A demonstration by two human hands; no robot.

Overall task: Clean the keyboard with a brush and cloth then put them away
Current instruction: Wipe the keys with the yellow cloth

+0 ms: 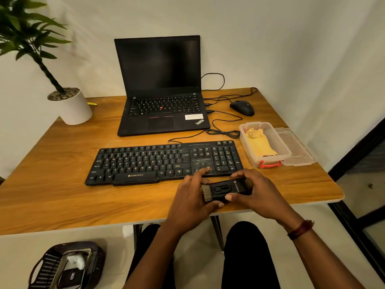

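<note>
- Left hand [191,202] holds the brush [226,189] at its bristle end; right hand [256,190] grips its body, just before the keyboard [162,161].
- Cloth [260,142] lies in the box [268,159] right of the keyboard.

Warm dim indoor light, soft shadows, wide-angle bending at edges, perhaps slightly soft focus

The right hand [258,192] hides part of the brush [225,188]; edges crop the plant [25,32].
</note>
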